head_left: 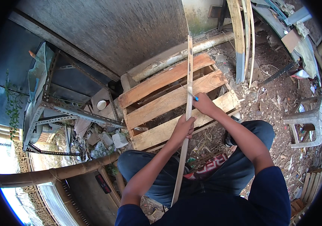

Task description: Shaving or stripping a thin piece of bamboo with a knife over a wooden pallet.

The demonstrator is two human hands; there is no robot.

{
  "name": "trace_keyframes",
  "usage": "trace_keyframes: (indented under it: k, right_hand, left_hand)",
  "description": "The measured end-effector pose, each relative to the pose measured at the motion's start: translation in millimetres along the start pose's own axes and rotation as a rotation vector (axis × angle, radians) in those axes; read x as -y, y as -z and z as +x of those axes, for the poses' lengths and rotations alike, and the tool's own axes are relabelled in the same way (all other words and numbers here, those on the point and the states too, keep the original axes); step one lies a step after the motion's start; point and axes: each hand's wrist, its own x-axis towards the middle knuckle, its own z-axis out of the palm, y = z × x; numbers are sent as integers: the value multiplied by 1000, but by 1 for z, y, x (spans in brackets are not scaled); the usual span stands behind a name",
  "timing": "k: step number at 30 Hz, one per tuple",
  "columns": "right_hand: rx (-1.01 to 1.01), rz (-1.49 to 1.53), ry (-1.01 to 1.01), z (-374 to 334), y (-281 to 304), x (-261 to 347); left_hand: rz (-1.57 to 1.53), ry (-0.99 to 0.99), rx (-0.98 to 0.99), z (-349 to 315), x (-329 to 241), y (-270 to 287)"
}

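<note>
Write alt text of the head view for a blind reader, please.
The person's left hand grips a long wooden strip over a slatted pallet; the right hand holds a small blue object beside the strip. A stool is at right.

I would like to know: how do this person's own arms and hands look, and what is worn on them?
The left hand and the right hand are bare, without gloves. Short, dark navy fabric sleeves leave the forearms uncovered; no watch or bracelet is visible.

large, pale capital letters (215,162) stand on a red printed sheet (201,174) between the person's bent legs (252,141), partly shadowed.
</note>
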Motion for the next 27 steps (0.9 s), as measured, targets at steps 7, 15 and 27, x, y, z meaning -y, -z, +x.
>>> trace_keyframes:
  k: [7, 15, 27]
  right_hand:
    - [8, -11, -11, -2, 1, 2]
    - [9, -14, -19, -1, 0, -1]
    - [-4, -45, 4, 2, -5, -10]
  left_hand:
    - [10, -6, -3, 1, 3, 0]
    - [13, -5, 1, 3, 4, 0]
    - [48, -9, -3, 4, 5, 1]
